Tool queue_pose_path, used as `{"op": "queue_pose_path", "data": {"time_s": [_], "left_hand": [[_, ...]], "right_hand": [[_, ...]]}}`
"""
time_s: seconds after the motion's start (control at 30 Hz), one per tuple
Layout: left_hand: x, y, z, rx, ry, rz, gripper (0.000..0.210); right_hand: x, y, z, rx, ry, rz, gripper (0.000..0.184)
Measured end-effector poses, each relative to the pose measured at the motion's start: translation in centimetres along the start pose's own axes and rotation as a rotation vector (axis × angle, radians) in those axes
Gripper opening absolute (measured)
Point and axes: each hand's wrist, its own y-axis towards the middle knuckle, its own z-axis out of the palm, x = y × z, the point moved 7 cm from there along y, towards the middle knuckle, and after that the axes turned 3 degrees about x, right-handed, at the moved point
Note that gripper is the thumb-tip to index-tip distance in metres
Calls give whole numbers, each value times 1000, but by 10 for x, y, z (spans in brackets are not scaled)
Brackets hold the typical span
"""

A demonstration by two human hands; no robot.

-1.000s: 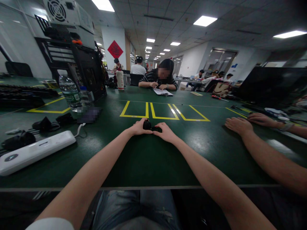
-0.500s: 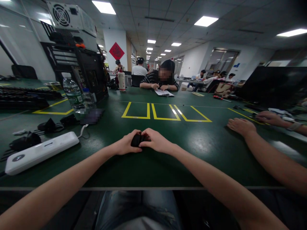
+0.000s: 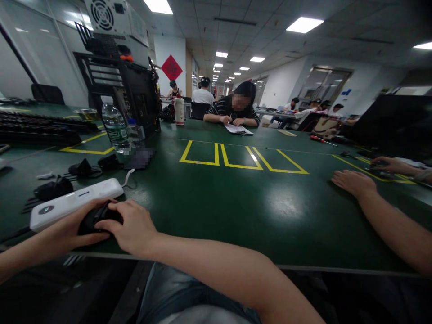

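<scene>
Dim office under square ceiling lights, with a red diamond on a pale column, bearing a dark character too murky to read, and a small blue sign on the right-hand wall, equally illegible. Green tabletop below, marked with three outlines of yellow tape, open on the far side.

At its near left, close to the front edge and just beside a white oblong device with a round dark display, lit marks on it too small to make out: a black object, exact kind uncertain, between both hands. Left hand curled round it, thumb along the near side, other fingers over the far side, partly hidden. Right hand, forearm slanting across the front of the body, thumb and forefinger pinching the right part, remaining fingers bent and close together. Impossible to tell whether one piece or two.

Further back, a water bottle with a green label, white lettering unreadable, next to a pale barcode-like patch. White cup with red print, wording indistinct. Black computer case behind the bottle, topped by a silver power supply. Opposite, a person in a striped top, leaning over a clipboard, text on the sheet beyond reading. Far right, a co-worker's hands near a dark monitor.
</scene>
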Motion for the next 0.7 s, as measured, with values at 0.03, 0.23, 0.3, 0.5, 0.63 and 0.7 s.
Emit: {"op": "queue_pose_path", "data": {"time_s": [0.03,0.23,0.3,0.5,0.63,0.7], "left_hand": [[3,-1,-1,4,5,0,60],[4,2,0,57,26,-16,60],[-4,9,4,76,7,-18,61],[-81,76,39,156,-218,76,61],[-157,146,74,212,-372,248,63],[-188,174,90,213,-413,317,62]], "right_hand": [[0,1,3,0,9,-2,36],[-20,14,4,32,165,169,42],[-28,16,-4,30,197,215,45],[-58,-4,-92,-101,267,231,37],[-90,-34,-176,-186,389,336,32],[-105,-49,-212,-242,427,384,31]]}}
